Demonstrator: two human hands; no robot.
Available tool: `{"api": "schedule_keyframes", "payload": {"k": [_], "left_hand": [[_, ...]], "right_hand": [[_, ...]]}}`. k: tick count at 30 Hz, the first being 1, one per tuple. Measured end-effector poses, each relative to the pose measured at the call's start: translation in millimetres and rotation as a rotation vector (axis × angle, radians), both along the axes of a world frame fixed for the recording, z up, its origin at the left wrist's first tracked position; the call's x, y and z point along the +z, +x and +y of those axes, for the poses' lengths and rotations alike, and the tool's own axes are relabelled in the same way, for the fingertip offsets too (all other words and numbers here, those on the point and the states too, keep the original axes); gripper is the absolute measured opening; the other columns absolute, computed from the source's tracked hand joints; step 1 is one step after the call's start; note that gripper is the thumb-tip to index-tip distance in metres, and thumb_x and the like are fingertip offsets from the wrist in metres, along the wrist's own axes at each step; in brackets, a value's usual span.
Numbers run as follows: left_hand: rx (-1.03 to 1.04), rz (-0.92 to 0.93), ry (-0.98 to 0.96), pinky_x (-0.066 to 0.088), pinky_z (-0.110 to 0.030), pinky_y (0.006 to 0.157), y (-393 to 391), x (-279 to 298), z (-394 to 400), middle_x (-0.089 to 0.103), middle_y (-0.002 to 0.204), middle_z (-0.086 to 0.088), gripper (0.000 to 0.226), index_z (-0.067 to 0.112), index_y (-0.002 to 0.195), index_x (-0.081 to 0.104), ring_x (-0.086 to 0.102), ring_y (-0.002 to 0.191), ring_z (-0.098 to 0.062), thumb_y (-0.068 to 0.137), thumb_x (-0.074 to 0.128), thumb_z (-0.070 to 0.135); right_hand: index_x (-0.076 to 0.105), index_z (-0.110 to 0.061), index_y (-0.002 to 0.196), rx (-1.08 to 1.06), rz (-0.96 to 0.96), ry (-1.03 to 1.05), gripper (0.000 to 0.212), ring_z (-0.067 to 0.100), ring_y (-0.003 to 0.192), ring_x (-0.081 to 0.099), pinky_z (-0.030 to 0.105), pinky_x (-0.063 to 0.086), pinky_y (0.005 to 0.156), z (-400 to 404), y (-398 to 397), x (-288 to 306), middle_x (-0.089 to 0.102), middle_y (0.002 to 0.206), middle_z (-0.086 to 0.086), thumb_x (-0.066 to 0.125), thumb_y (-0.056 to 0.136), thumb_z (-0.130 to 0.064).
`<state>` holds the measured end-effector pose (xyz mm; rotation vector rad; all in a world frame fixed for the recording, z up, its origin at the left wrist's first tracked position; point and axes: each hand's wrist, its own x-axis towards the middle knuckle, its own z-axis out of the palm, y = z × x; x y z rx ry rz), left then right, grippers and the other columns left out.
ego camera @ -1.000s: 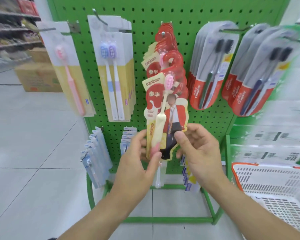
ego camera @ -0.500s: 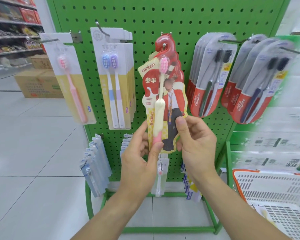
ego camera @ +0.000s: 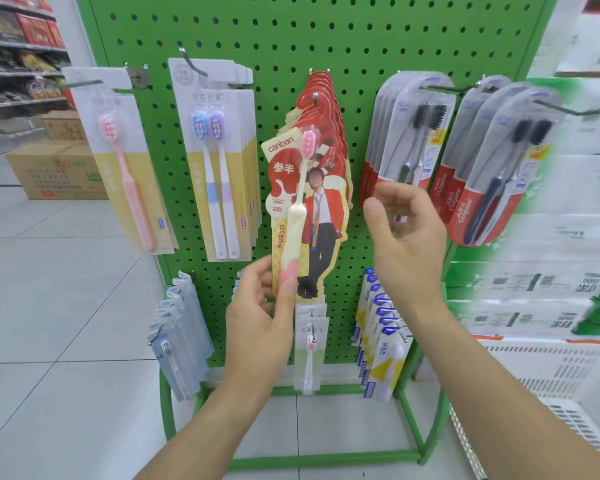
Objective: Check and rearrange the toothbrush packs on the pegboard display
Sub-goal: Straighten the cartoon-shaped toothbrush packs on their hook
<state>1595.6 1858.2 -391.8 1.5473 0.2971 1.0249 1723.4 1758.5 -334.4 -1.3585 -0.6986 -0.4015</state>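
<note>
Green pegboard point(ego camera: 291, 36) with toothbrush packs hung on hooks. Centre: a stack of red canban packs point(ego camera: 321, 161) on one hook. The left hand point(ego camera: 260, 317) pinches the bottom edge of the front canban pack point(ego camera: 303, 216) between thumb and curled fingers point(ego camera: 255, 271), the thumb lying on the pack's pink handle end. The right hand point(ego camera: 407, 244) hovers just right of that pack, thumb and fingers loosely spread and holding nothing, in front of the lower end of the Colgate packs point(ego camera: 406, 143). Left of the stack hang the blue-and-purple twin packs point(ego camera: 215, 161) and a pink single pack point(ego camera: 125, 168).
</note>
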Motion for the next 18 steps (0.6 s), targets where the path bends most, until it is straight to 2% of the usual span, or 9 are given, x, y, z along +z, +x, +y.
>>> {"api": "schedule_keyframes", "payload": {"k": [3, 5, 8, 11, 12, 13, 15, 16, 18], "left_hand": [[-0.019, 0.007, -0.001, 0.051, -0.015, 0.069, 1, 1, -2, 0.072, 0.094, 0.020, 0.017, 0.027, 0.114, 0.058, 0.068, 0.080, 0.000, 0.098, 0.061, 0.023], [-0.018, 0.004, -0.004, 0.052, -0.018, 0.070, 1, 0, -2, 0.073, 0.097, 0.018, 0.019, 0.025, 0.117, 0.059, 0.068, 0.082, 0.000, 0.098, 0.061, 0.023], [0.001, -0.001, -0.021, 0.054, -0.025, 0.075, 0, -2, -1, 0.074, 0.103, 0.010, 0.026, 0.019, 0.123, 0.061, 0.069, 0.090, -0.005, 0.097, 0.062, 0.023], [0.021, 0.002, -0.016, 0.054, -0.028, 0.076, 0, -2, 0, 0.074, 0.102, 0.010, 0.027, 0.018, 0.124, 0.061, 0.070, 0.089, -0.006, 0.097, 0.062, 0.022], [0.026, 0.007, -0.011, 0.054, -0.027, 0.075, 1, -2, 0, 0.075, 0.101, 0.010, 0.026, 0.019, 0.123, 0.061, 0.070, 0.088, -0.005, 0.097, 0.062, 0.021], [0.032, 0.011, -0.007, 0.054, -0.027, 0.075, 1, -2, 1, 0.075, 0.101, 0.011, 0.026, 0.019, 0.123, 0.061, 0.070, 0.087, -0.004, 0.097, 0.062, 0.021], [0.048, 0.023, 0.005, 0.056, -0.028, 0.075, 2, -3, 2, 0.074, 0.101, 0.011, 0.027, 0.019, 0.123, 0.061, 0.070, 0.088, -0.005, 0.097, 0.063, 0.024], [0.053, 0.026, 0.008, 0.056, -0.029, 0.075, 2, -3, 2, 0.074, 0.102, 0.011, 0.028, 0.019, 0.124, 0.061, 0.070, 0.090, -0.006, 0.097, 0.063, 0.025], [0.062, 0.027, 0.009, 0.056, -0.027, 0.074, 2, -3, 2, 0.074, 0.103, 0.010, 0.029, 0.018, 0.125, 0.061, 0.070, 0.090, -0.006, 0.097, 0.063, 0.025]], "right_hand": [[0.066, -0.019, 0.113, 0.038, -0.030, -0.214, 0.019, 0.006, 0.084, 0.064, 0.024, 0.052, 0.078, 9, 14, -2, 0.069, 0.093, -0.009, 0.070, 0.094, -0.017], [0.063, -0.023, 0.115, 0.083, 0.011, -0.259, 0.023, 0.009, 0.081, 0.063, 0.030, 0.055, 0.078, 14, 19, -9, 0.069, 0.087, -0.012, 0.070, 0.094, -0.016], [0.061, -0.027, 0.114, 0.211, 0.053, -0.236, 0.027, 0.013, 0.079, 0.065, 0.037, 0.058, 0.074, 16, 22, -13, 0.069, 0.085, -0.012, 0.071, 0.094, -0.012], [0.067, -0.022, 0.108, 0.232, 0.027, -0.269, 0.022, 0.006, 0.074, 0.062, 0.026, 0.054, 0.066, 16, 23, -16, 0.071, 0.087, -0.007, 0.075, 0.089, -0.012], [0.070, -0.020, 0.103, 0.215, 0.022, -0.287, 0.019, 0.009, 0.073, 0.062, 0.031, 0.055, 0.066, 17, 23, -18, 0.072, 0.086, -0.003, 0.076, 0.088, -0.011], [0.072, -0.018, 0.098, 0.196, 0.013, -0.294, 0.014, 0.017, 0.072, 0.063, 0.041, 0.057, 0.068, 18, 25, -21, 0.072, 0.084, 0.003, 0.076, 0.088, -0.010], [0.076, -0.017, 0.092, 0.192, 0.009, -0.259, 0.006, 0.033, 0.073, 0.066, 0.052, 0.057, 0.069, 20, 27, -25, 0.074, 0.082, 0.009, 0.076, 0.088, -0.012], [0.077, -0.019, 0.091, 0.196, 0.025, -0.221, 0.006, 0.034, 0.073, 0.068, 0.054, 0.058, 0.069, 20, 27, -25, 0.075, 0.081, 0.007, 0.077, 0.088, -0.014], [0.077, -0.025, 0.090, 0.164, 0.056, -0.151, 0.014, 0.023, 0.068, 0.069, 0.049, 0.061, 0.073, 17, 25, -22, 0.077, 0.080, -0.003, 0.080, 0.086, -0.012]]}}
